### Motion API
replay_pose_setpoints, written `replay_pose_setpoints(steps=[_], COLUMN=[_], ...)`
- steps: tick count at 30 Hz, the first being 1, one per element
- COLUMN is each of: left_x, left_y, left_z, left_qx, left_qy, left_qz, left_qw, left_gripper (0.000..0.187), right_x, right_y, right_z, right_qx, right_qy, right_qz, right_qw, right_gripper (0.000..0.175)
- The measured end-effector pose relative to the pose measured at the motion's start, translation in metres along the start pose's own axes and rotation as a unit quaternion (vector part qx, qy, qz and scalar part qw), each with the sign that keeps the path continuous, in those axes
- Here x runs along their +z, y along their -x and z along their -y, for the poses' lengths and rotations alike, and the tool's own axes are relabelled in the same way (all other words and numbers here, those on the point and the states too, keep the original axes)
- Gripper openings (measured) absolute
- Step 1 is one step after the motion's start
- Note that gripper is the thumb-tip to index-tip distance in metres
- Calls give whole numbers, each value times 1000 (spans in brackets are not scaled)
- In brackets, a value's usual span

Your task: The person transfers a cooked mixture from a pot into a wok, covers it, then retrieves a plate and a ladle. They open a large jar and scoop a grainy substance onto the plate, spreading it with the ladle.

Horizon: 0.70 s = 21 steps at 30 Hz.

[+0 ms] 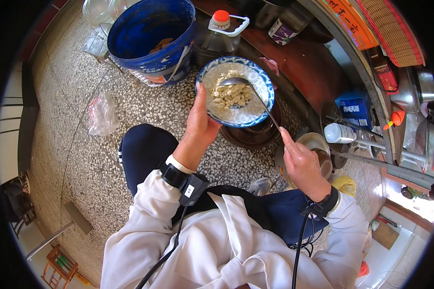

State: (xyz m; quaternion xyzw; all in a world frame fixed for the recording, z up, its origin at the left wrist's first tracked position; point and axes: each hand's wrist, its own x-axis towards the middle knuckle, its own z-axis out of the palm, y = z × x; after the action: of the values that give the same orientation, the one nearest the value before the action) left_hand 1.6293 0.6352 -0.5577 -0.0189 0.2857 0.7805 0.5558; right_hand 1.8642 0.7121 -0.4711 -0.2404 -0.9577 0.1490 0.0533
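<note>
My left hand (pixel 199 124) grips the near left rim of a blue-and-white patterned bowl (pixel 251 115), thumb on the edge and the other fingers underneath. Pale, crumbly food (pixel 226 95) lies in the middle of the bowl. In my right hand (pixel 303 164) is the handle of a metal ladle (pixel 235 81), its index finger stretched along the shaft. The ladle's head rests face down on or just over the crumbly food. Partly hidden beneath the bowl, a dark brown round vessel (pixel 251 141) stands on the floor.
A blue plastic bucket (pixel 148 63) with brown matter inside stands at the far left, beside a large red-capped jug (pixel 220 39). A crumpled plastic bag (pixel 103 113) lies on the speckled floor (pixel 83 162). Right of me are a pale bucket (pixel 313 139) and a metal-framed rack (pixel 387 144).
</note>
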Motion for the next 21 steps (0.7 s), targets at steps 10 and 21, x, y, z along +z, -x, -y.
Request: replay_pose_setpoints(steps=[10, 21], left_x=[9, 2], left_y=[-4, -11], left_z=[-14, -18], left_qx=[56, 79], left_qy=[-17, -13], left_qz=[-3, -45], left_qw=[998, 996], left_gripper=[64, 64], right_x=[-3, -16], right_y=[-16, -15], right_z=[1, -1], right_qx=[-12, 45], right_qy=[-57, -165], right_qz=[-39, -82], right_qw=[998, 982], right_gripper=[59, 45])
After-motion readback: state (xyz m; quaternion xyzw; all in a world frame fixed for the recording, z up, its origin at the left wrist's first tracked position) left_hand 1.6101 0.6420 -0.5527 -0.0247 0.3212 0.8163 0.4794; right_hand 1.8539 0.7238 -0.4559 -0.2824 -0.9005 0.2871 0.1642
